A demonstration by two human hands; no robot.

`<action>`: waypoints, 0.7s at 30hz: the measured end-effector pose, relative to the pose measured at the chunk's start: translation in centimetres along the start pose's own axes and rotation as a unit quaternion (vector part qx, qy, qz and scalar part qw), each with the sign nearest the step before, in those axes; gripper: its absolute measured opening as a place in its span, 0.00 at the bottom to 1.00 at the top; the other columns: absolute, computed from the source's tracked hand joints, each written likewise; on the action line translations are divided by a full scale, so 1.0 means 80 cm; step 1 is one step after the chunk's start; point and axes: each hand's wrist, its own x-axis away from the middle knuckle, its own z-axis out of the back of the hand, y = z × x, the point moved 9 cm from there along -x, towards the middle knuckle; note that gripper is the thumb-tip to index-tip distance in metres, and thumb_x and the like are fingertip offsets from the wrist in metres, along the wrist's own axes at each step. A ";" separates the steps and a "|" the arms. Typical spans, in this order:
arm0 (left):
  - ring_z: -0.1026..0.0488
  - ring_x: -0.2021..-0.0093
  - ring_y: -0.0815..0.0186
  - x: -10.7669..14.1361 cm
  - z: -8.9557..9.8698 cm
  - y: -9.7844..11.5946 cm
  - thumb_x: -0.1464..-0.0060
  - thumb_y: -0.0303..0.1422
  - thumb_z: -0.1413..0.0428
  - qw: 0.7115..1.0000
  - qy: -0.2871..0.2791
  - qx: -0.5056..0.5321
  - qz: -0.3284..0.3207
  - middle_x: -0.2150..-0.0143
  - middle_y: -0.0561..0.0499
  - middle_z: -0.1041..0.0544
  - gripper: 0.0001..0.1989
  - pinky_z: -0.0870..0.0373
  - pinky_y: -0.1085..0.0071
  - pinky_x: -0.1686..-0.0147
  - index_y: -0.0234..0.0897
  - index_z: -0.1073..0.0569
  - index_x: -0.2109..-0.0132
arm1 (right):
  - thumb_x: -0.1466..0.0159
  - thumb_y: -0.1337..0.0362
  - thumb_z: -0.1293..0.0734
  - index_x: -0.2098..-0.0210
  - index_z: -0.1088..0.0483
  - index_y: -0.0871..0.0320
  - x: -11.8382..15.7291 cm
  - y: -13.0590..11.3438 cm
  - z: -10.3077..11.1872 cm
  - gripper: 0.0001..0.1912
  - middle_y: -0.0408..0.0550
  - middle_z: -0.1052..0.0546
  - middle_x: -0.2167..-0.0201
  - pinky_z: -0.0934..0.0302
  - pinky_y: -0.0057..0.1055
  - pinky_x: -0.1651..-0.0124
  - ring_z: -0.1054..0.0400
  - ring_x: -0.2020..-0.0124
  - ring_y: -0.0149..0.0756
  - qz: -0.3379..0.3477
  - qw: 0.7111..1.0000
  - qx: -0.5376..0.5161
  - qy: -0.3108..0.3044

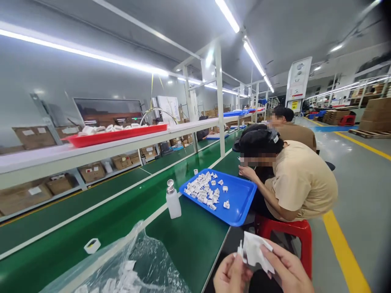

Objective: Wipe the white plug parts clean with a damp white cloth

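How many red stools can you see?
2: one red stool under the nearest seated person, and another red stool far back on the floor. More may be hidden.

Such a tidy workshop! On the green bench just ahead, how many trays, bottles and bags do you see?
Blue tray: 1
Bottle: 1
Plastic bag: 1
Total: 3
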 end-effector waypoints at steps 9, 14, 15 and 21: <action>0.19 0.57 0.49 -0.154 -0.126 0.083 0.52 0.23 0.39 0.881 -0.046 -0.430 -0.192 0.56 0.34 0.17 0.17 0.28 0.59 0.52 0.27 0.19 0.53 | 0.57 0.52 0.17 0.71 0.18 0.59 -0.029 -0.002 0.022 0.20 0.44 0.23 0.77 0.42 0.23 0.76 0.38 0.77 0.28 -0.140 0.958 -0.248 0.025; 0.28 0.39 0.46 -0.165 -0.137 0.061 0.60 0.16 0.41 0.872 -0.069 -0.441 -0.202 0.42 0.32 0.23 0.32 0.35 0.57 0.39 0.28 0.23 0.43 | 0.49 0.49 0.20 0.62 0.17 0.58 -0.027 0.009 0.028 0.23 0.44 0.22 0.76 0.42 0.24 0.73 0.37 0.76 0.28 -0.143 0.966 -0.213 -0.023; 0.28 0.40 0.48 -0.154 -0.132 0.060 0.57 0.19 0.41 0.873 -0.079 -0.433 -0.210 0.40 0.33 0.24 0.31 0.33 0.58 0.40 0.29 0.24 0.42 | 0.48 0.49 0.20 0.60 0.17 0.58 -0.025 0.013 0.030 0.23 0.45 0.21 0.75 0.40 0.25 0.71 0.34 0.75 0.30 -0.147 0.966 -0.210 -0.025; 0.19 0.55 0.57 -0.062 -0.058 0.056 0.46 0.30 0.45 0.903 -0.111 -0.378 -0.174 0.52 0.40 0.17 0.16 0.21 0.65 0.57 0.33 0.20 0.51 | 0.44 0.45 0.25 0.57 0.19 0.55 -0.019 0.057 0.014 0.24 0.47 0.19 0.68 0.33 0.33 0.56 0.27 0.63 0.41 -0.162 0.977 -0.123 -0.056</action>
